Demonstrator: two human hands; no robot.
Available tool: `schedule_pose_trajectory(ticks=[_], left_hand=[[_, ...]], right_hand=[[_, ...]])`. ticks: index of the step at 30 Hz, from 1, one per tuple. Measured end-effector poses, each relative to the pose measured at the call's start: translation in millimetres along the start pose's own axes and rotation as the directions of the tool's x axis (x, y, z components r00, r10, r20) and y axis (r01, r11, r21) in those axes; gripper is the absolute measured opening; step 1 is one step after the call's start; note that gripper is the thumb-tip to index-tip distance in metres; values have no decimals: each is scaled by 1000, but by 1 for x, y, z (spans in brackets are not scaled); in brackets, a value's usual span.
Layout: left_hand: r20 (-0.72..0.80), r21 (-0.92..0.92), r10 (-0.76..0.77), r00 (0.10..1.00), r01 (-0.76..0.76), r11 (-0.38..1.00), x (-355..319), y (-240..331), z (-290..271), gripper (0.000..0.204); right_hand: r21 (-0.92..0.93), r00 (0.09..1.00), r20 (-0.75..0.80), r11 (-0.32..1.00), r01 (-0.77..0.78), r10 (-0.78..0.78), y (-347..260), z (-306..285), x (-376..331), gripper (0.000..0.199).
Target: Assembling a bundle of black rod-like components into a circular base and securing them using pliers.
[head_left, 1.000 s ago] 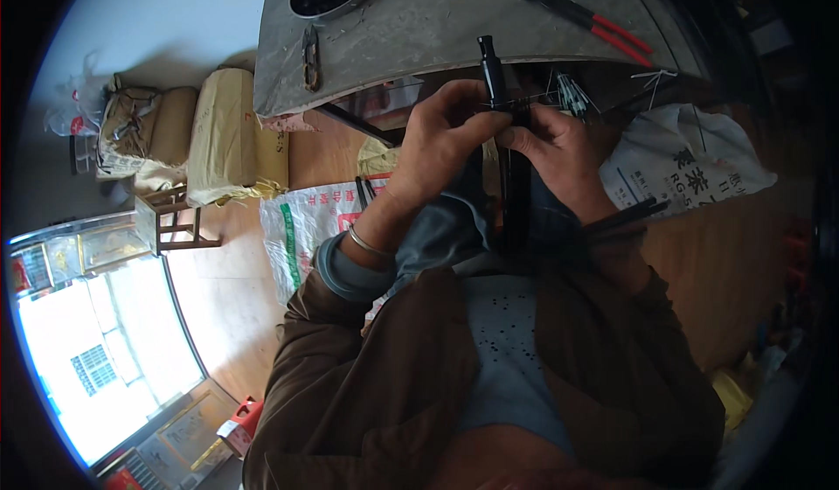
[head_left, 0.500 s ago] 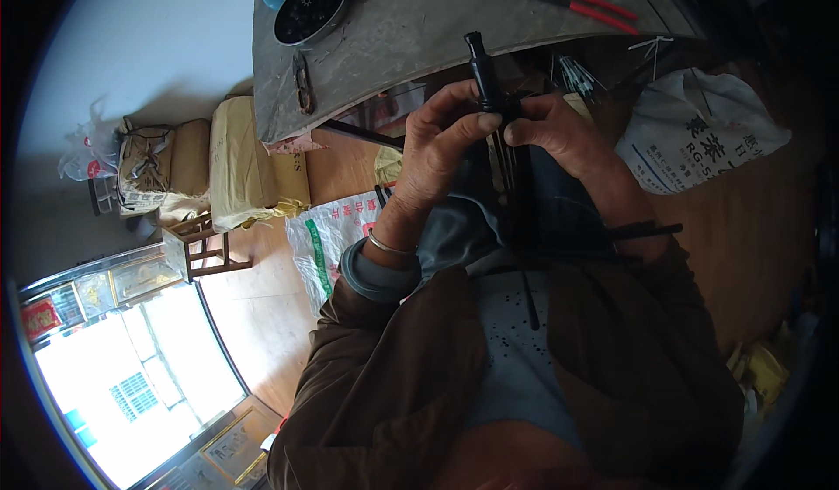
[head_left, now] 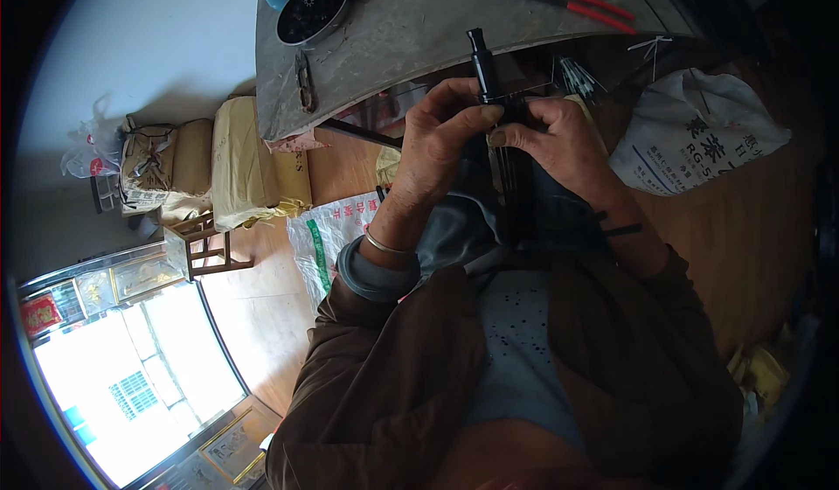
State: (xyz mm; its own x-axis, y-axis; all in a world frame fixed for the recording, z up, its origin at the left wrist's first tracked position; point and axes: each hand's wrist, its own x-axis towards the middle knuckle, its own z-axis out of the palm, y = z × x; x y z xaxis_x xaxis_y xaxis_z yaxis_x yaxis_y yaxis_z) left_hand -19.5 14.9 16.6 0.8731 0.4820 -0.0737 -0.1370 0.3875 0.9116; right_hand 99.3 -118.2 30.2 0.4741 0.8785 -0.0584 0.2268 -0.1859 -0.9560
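Note:
A black umbrella frame point(head_left: 484, 69) stands between my hands, its narrow knobbed end pointing away toward the table. Thin metal ribs run from its collar down toward my lap. My left hand point(head_left: 437, 140) is closed on the left of the collar, thumb and fingers pinching it. From the other side my right hand point(head_left: 564, 140) grips just below, its thumb pressed close to the left thumb. What lies under the fingertips is hidden. Dark rods point(head_left: 622, 229) cross my right forearm.
The grey table point(head_left: 419, 40) beyond my hands holds a bowl of small black parts point(head_left: 313, 9), scissors point(head_left: 304, 81) and red-handled pliers point(head_left: 572, 2). A white sack point(head_left: 699, 136) stands at right. Thin rods point(head_left: 577, 79) gather under the table edge. Left are wrapped bundles point(head_left: 240, 162) and a wooden stool point(head_left: 205, 245).
My right hand has shifted slightly left, its thumb now nearer the left thumb. The dark rods by my right forearm have swung and reach less far right. The umbrella frame has barely moved.

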Motion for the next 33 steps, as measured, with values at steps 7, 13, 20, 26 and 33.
schedule_pose_trajectory(ticks=[7, 13, 20, 26, 33], left_hand=[[-25, 68, 39, 999, -37, 997, -2, 2, 5, 22], [-2, 22, 64, 998, -64, 998, -3, 1, 8, 22], [-16, 11, 33, 999, -33, 999, 1, -2, 7, 22], [-19, 57, 31, 999, -30, 998, -3, 6, 10, 20], [49, 44, 81, 996, -83, 996, -1, 1, 6, 27]], right_hand=[[202, 994, 91, 976, -82, 65, 23, -2, 7, 21], [290, 984, 133, 944, -154, 120, 34, -5, 10, 26], [98, 999, -17, 994, -43, 45, 5, -1, -5, 21], [34, 996, 7, 995, -93, 93, 2, -2, -5, 19], [326, 967, 177, 917, -231, 180, 44, -8, 15, 30]])
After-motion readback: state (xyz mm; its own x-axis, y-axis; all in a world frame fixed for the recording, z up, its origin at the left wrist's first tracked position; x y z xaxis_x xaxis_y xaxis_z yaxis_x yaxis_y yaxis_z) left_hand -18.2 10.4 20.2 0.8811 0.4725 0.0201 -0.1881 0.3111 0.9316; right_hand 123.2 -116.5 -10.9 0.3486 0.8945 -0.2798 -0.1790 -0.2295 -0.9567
